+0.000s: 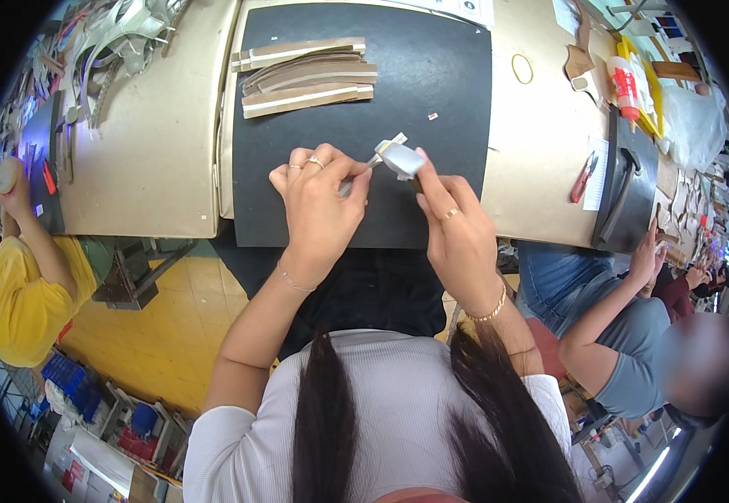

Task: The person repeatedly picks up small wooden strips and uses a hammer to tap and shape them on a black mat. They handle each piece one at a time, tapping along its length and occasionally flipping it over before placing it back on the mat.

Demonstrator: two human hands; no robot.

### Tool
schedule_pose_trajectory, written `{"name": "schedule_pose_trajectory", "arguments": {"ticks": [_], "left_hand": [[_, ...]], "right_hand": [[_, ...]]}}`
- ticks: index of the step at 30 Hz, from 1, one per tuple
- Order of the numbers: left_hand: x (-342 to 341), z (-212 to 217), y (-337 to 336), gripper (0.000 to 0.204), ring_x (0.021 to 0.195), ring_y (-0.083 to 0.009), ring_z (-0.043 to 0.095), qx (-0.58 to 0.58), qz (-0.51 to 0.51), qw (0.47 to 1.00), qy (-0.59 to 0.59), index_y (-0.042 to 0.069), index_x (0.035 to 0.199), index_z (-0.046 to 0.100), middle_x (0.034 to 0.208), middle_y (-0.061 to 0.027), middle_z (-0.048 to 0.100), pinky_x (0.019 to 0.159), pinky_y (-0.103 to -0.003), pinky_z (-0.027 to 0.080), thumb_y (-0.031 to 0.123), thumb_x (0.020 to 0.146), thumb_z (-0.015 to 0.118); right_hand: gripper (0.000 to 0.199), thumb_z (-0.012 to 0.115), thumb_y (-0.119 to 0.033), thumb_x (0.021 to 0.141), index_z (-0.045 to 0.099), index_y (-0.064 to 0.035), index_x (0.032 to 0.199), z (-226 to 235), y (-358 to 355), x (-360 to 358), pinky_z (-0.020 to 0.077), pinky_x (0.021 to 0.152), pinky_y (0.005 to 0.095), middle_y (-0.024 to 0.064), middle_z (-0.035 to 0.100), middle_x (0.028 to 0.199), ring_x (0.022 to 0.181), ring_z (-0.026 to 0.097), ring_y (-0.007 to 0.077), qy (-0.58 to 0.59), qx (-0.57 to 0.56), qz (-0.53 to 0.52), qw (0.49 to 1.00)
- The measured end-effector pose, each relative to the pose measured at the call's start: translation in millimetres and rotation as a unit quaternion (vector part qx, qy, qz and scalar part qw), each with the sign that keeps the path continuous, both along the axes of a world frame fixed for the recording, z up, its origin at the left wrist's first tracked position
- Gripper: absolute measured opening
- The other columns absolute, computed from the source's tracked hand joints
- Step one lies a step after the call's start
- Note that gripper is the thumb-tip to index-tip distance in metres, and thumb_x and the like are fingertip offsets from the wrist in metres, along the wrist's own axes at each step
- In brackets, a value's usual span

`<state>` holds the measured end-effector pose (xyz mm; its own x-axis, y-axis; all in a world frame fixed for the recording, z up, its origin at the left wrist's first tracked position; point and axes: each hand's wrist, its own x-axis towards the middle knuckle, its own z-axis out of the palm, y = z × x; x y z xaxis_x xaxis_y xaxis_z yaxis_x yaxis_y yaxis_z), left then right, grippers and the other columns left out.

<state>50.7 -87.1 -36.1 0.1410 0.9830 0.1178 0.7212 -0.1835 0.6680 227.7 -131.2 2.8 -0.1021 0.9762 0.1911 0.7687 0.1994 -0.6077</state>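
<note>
Over the black mat [306, 168], my left hand [322, 201] is closed in a pinch on a thin pale strip [370, 161], whose light end pokes out toward my right hand. My right hand [456, 222] grips a pale grey, blunt-ended piece [404, 159] with a short dark brown part beneath it. This piece meets or overlaps the strip's end; its exact kind is unclear. Farther back on the mat lies a small stack of brown strips [310, 77] with white bands along them.
A tiny white tag [432, 116] lies on the mat. To the right are a rubber band [522, 69], red-handled cutter [584, 177], hammer [620, 197] and red-and-white bottle [624, 88]. Straps [125, 42] pile up far left. Co-workers sit at both sides.
</note>
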Motion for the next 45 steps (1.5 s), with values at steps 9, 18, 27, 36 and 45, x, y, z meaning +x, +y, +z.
{"name": "schedule_pose_trajectory", "arguments": {"ticks": [9, 18, 27, 36, 45], "left_hand": [[2, -4, -1, 0.008, 0.089, -0.0194, 0.055, 0.039, -0.003, 0.999, 0.011, 0.010, 0.081, 0.074, 0.085, 0.0021, 0.063, 0.088, -0.038, 0.031, 0.012, 0.077, 0.081], [-8, 4, -7, 0.013, 0.090, -0.0174, 0.056, -0.002, 0.005, 1.000, 0.020, 0.010, 0.092, 0.079, 0.086, 0.0028, 0.065, 0.090, -0.036, 0.030, 0.016, 0.081, 0.082], [-11, 0, -10, 0.008, 0.087, -0.0161, 0.054, 0.007, 0.002, 1.000, -0.007, 0.010, 0.087, 0.079, 0.086, 0.0033, 0.064, 0.089, -0.036, 0.029, 0.016, 0.082, 0.081], [-10, -2, -11, 0.008, 0.087, -0.0177, 0.054, 0.022, 0.000, 1.000, 0.008, 0.010, 0.084, 0.077, 0.086, 0.0030, 0.063, 0.089, -0.037, 0.030, 0.013, 0.079, 0.081], [-3, -5, -7, 0.007, 0.086, -0.0176, 0.055, 0.047, 0.003, 0.999, 0.014, 0.010, 0.084, 0.077, 0.085, 0.0031, 0.062, 0.087, -0.036, 0.030, 0.013, 0.079, 0.081]], "right_hand": [[0.062, 0.070, 0.001, 0.088, 0.059, -0.0167, 0.147, 7, 0, -2, 0.0561, 0.064, 0.0365, 0.0090, 0.067, 0.096, 0.077, 0.069, 0.0270, -0.032, -0.014, -0.002, 0.999], [0.063, 0.067, -0.001, 0.091, 0.055, -0.0174, 0.150, -6, -1, -4, 0.0553, 0.063, 0.0392, 0.0079, 0.064, 0.092, 0.073, 0.067, 0.0264, -0.063, -0.058, 0.024, 0.996], [0.062, 0.068, -0.002, 0.092, 0.054, -0.0173, 0.151, -7, -1, -3, 0.0547, 0.063, 0.0389, 0.0080, 0.064, 0.092, 0.073, 0.067, 0.0263, -0.054, -0.048, 0.021, 0.997], [0.061, 0.068, 0.000, 0.090, 0.057, -0.0155, 0.148, 11, -3, -8, 0.0544, 0.062, 0.0390, 0.0086, 0.064, 0.092, 0.072, 0.067, 0.0266, -0.031, -0.043, 0.030, 0.998], [0.058, 0.070, 0.000, 0.090, 0.059, -0.0129, 0.145, 6, -2, -5, 0.0548, 0.063, 0.0379, 0.0090, 0.066, 0.095, 0.074, 0.068, 0.0268, -0.015, 0.019, 0.025, 0.999]]}}
